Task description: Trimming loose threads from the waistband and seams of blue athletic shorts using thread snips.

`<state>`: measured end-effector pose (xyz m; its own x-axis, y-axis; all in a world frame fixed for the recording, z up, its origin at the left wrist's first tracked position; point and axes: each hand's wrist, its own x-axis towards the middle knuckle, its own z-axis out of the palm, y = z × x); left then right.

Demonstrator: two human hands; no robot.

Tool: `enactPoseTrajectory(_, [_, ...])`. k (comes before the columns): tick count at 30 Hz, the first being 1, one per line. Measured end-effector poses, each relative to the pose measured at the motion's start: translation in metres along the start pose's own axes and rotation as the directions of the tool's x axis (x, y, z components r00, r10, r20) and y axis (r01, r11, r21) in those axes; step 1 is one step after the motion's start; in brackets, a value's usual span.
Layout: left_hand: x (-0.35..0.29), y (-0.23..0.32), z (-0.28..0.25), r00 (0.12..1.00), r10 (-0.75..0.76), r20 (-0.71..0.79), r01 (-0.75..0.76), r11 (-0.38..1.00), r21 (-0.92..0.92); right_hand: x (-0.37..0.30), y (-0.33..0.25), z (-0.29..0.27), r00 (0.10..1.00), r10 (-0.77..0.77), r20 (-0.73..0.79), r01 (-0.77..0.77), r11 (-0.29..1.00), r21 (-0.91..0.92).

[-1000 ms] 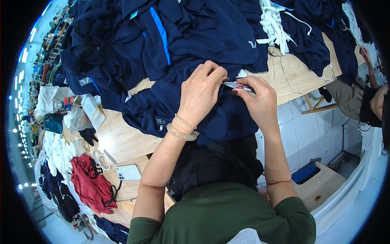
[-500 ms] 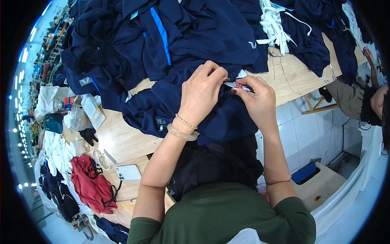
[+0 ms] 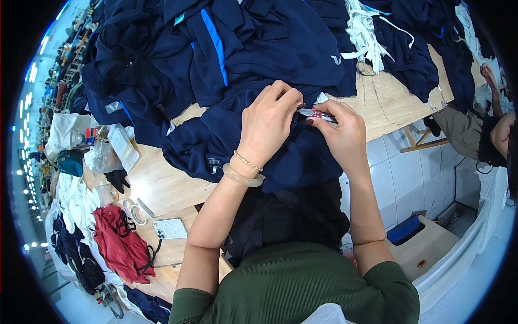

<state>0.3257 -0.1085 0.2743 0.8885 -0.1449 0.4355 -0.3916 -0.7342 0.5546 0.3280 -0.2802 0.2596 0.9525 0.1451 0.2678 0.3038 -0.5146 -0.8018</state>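
A navy garment [image 3: 216, 132] lies bunched at the table's front edge and hangs over it toward my lap. My left hand [image 3: 270, 116], with a beaded bracelet and a pale bangle at the wrist, is closed in a pinch on its fabric. Just to the right, my right hand [image 3: 345, 127] is closed around a small pale-metal tool with a red, white-dotted grip [image 3: 320, 115]. The tool points left toward my left fingertips and is mostly covered by my fingers, so its exact kind stays hidden. A bit of white material [image 3: 321, 98] shows just beyond it.
More navy garments [image 3: 259, 48] are heaped at the back, with white strips [image 3: 368, 38] to their right. At the left lie a phone [image 3: 170, 229], a tape roll [image 3: 135, 211], a red cloth bag [image 3: 121, 243] and white gloves [image 3: 73, 197]. Another person [image 3: 469, 129] sits at the right.
The tool in my right hand has turned slightly, showing more pale metal toward my left fingertips. Both hands stay in nearly the same place on the garment.
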Motion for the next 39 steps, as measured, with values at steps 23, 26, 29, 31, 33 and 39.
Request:
enactPoseTrajectory(23, [-0.001, -0.012, 0.005, 0.998, 0.034, 0.051, -0.029, 0.995, -0.098, -0.002, 0.01, -0.008, 0.983, 0.148, 0.111, -0.167, 0.969, 0.183])
enactPoseTrajectory(26, [0.0, -0.011, 0.006, 0.998, 0.03, 0.051, -0.025, 0.996, -0.09, -0.002, 0.012, -0.002, 0.986, 0.152, 0.067, -0.165, 0.948, 0.272])
enactPoseTrajectory(29, [0.001, -0.01, 0.006, 0.998, 0.029, 0.05, -0.024, 0.995, -0.1, -0.001, 0.012, 0.0, 0.988, 0.136, 0.073, -0.152, 0.943, 0.296])
enactPoseTrajectory(31, [0.001, -0.011, 0.007, 0.999, 0.042, 0.032, -0.038, 0.993, -0.116, 0.001, 0.01, 0.002, 0.989, 0.129, 0.072, -0.144, 0.953, 0.268])
enactPoseTrajectory(33, [0.0, -0.01, 0.004, 0.999, 0.012, 0.031, -0.006, 0.984, -0.178, 0.002, 0.009, 0.004, 0.991, 0.113, 0.074, -0.128, 0.96, 0.249])
enactPoseTrajectory(39, [-0.012, -0.034, -0.064, 0.866, -0.468, -0.176, 0.213, 0.664, -0.716, 0.002, 0.025, -0.005, 0.983, 0.176, 0.053, -0.179, 0.853, 0.491])
